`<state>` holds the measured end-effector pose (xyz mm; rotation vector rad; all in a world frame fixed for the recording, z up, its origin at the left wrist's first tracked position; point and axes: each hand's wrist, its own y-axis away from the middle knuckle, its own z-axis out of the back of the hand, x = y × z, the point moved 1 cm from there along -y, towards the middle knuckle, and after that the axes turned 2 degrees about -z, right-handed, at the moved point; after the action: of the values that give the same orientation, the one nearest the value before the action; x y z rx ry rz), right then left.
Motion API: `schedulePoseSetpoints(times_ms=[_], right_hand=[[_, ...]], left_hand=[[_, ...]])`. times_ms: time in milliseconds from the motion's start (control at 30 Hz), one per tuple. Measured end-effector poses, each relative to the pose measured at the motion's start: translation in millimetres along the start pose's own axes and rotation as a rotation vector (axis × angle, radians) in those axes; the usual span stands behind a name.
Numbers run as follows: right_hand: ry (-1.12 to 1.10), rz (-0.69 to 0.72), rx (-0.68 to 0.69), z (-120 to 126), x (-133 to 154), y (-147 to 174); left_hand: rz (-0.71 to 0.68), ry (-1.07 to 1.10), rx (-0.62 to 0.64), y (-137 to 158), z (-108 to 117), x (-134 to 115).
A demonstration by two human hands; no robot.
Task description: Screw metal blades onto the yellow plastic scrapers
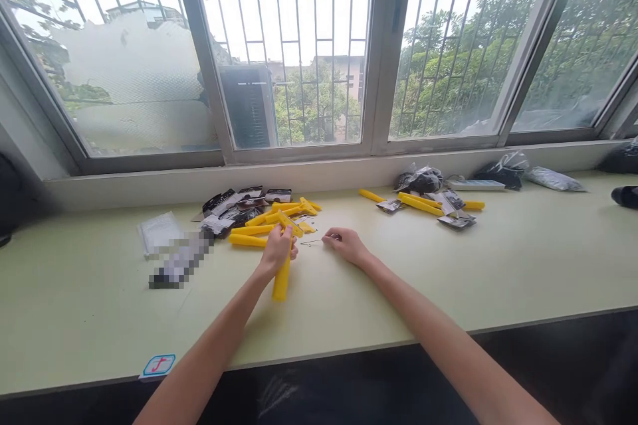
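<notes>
My left hand is closed around a yellow plastic scraper, its handle pointing down toward me and its wide head up above my fingers. To the right, my right hand grips a screwdriver just over the table. Its thin metal shaft points left at the scraper, with a gap between the tip and my left hand; most of its handle is hidden in my fingers. Small screw-like bits lie near the tip, too small to make out. Several more yellow scrapers lie in a pile behind my left hand.
Black-and-white packets are heaped behind the pile, with a clear plastic bag to the left. More yellow handles and packets lie right of centre. Bagged items and a power strip line the windowsill.
</notes>
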<state>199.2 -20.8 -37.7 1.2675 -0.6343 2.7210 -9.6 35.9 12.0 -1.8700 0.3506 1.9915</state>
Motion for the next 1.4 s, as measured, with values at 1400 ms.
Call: schedulePoseSetpoints(times_ms=[1400], right_hand=[[-0.229,-0.052,-0.158,26,33,53]], left_hand=[[-0.022,-0.517,0.199,26,-32,6]])
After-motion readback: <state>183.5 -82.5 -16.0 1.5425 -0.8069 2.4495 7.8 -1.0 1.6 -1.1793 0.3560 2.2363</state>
